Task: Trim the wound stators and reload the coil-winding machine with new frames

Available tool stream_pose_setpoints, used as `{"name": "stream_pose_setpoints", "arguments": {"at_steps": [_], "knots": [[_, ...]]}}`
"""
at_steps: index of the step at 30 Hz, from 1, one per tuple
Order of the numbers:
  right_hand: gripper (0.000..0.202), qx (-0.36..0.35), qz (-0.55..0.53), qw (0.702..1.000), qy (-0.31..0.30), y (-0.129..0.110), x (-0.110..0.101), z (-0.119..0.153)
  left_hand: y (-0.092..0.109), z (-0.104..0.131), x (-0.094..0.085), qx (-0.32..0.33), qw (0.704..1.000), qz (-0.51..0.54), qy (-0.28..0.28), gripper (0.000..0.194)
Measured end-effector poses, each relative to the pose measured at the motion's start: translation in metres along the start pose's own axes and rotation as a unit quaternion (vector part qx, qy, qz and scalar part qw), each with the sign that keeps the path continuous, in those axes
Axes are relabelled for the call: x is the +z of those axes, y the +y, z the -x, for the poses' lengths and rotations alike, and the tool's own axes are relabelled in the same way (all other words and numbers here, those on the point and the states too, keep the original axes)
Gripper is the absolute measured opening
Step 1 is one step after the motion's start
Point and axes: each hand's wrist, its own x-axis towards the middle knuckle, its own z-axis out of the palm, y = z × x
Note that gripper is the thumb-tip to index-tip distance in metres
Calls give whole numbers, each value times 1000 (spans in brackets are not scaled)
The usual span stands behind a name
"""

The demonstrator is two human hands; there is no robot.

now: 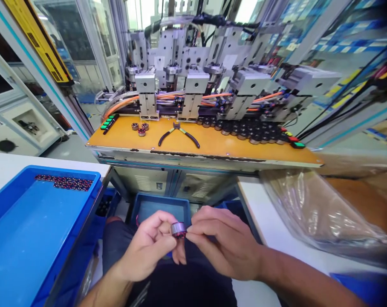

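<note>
A small round metal motor part (pixel 178 230), silver round its side with dark and reddish windings at its lower edge, is held above my lap. My left hand (pixel 151 241) grips it between thumb and curled fingers. From the other side my right hand (pixel 223 238) reaches it, thumb and forefinger pinched together at its right edge. Whether a tiny piece sits between those fingertips I cannot make out. Below and behind the hands is a blue bin (pixel 161 204).
Pliers (pixel 178 133) lie on the orange bench (pixel 116 143) before the press machine (pixel 196 81). Three similar parts (pixel 141 132) are left of them, several dark cylinders (pixel 244 129) right. A blue tray (pixel 24 230) holds rows of small parts. Clear plastic bags (pixel 321 209) cover the right table.
</note>
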Motion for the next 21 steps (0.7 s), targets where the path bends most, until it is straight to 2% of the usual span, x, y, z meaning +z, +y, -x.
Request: {"name": "stream_pose_setpoints", "arguments": {"at_steps": [4,8,12,21], "knots": [[10,71,-54,996,11,-1,2,3,2,-1,4,6,1000,-1,6,11],[2,103,-129,986,-5,2,0,3,-2,-2,3,-3,999,32,-20,17],[18,78,-156,985,-12,7,-6,4,-7,-3,0,-15,994,94,-47,19],[12,14,-174,981,-78,10,-9,-4,-12,-1,-1,-70,986,117,-90,21]]}}
